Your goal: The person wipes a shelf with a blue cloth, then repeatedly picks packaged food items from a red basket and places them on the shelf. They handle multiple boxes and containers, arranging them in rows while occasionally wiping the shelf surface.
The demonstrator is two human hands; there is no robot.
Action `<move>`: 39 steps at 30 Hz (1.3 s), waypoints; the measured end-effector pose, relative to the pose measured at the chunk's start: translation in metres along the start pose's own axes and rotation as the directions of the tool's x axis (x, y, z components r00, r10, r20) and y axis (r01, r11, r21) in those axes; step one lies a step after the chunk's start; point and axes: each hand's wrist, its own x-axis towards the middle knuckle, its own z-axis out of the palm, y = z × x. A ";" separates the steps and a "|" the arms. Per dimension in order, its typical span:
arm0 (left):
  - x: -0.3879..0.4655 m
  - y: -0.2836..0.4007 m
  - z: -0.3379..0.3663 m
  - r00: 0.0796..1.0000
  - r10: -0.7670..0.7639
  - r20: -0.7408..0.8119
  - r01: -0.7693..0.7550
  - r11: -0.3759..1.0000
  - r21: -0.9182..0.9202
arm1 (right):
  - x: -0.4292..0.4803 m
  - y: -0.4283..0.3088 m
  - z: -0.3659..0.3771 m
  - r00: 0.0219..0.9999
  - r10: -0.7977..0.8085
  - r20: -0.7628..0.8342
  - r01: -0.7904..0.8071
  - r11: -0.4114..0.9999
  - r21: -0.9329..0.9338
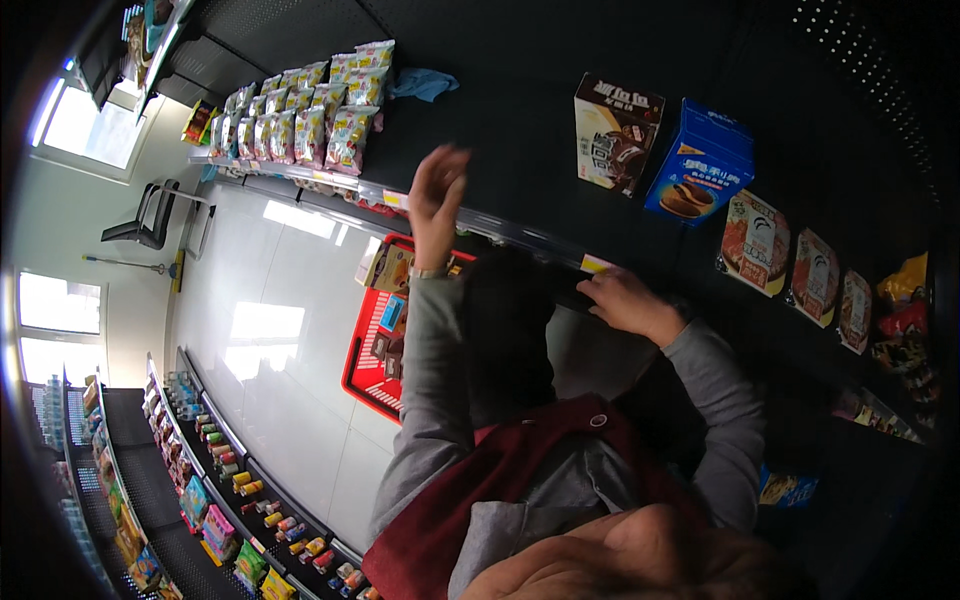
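Note:
My left hand (439, 199) is raised over the front edge of a black shelf (510, 165), blurred, with its fingers loosely curled and nothing visible in it. My right hand (626, 301) rests on the shelf's front edge beside a yellow-and-white price tag (598, 264), and it holds no product. On the shelf beyond my hands stand a brown-and-cream carton of pies (619, 135) and a blue carton of filled cakes (701, 165). Several sealed meal tubs (754, 244) are lined up to their right. A crumpled blue cloth (424, 84) lies farther left.
Rows of small snack bags (352, 135) fill the shelf's left end. A red shopping basket (351, 364) with boxes in it is on the pale tiled floor (247, 300), partly behind my left arm. Stocked shelving (202, 480) runs along the lower left. A black chair (154, 225) stands by the wall.

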 end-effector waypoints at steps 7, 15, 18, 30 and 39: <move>-0.266 -0.086 -0.102 0.945 -0.243 -0.220 0.324 0.791 0.520 | -0.004 -0.015 0.000 0.997 0.023 0.067 -0.024 1.000 0.009; -0.360 -0.129 -0.099 0.895 -0.375 -0.242 0.383 0.369 0.847 | 0.003 -0.014 0.010 0.984 0.027 0.176 -0.033 0.999 0.026; -0.355 -0.132 -0.098 0.871 -0.404 -0.280 0.422 0.323 0.847 | 0.001 -0.012 0.013 0.971 0.105 0.217 -0.107 0.994 -0.002; -0.347 -0.137 -0.107 0.885 -0.322 -0.336 0.419 0.239 0.876 | -0.010 -0.007 0.015 0.969 0.102 0.226 -0.119 0.991 0.061; -0.317 -0.146 -0.160 0.865 -0.318 -0.388 0.457 0.178 0.872 | -0.017 -0.008 0.009 0.961 0.133 0.243 -0.151 0.987 0.056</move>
